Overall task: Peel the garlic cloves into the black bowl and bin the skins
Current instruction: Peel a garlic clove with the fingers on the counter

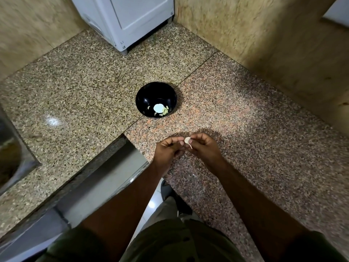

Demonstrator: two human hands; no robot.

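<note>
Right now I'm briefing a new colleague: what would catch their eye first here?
Both hands, the left hand and right hand, pinch one garlic clove above the granite counter. Behind them sits the black bowl holding pale cloves, with a white appliance in the far corner.

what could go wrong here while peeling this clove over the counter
1. The garlic clove is pinched between the left hand and right hand above the granite counter, well short of the black bowl. If it slips, it probably lands on the counter.
2. A strip of skin hangs from the clove, and no bin is in view. Loose skin could fall on the speckled counter and be hard to spot.
</note>
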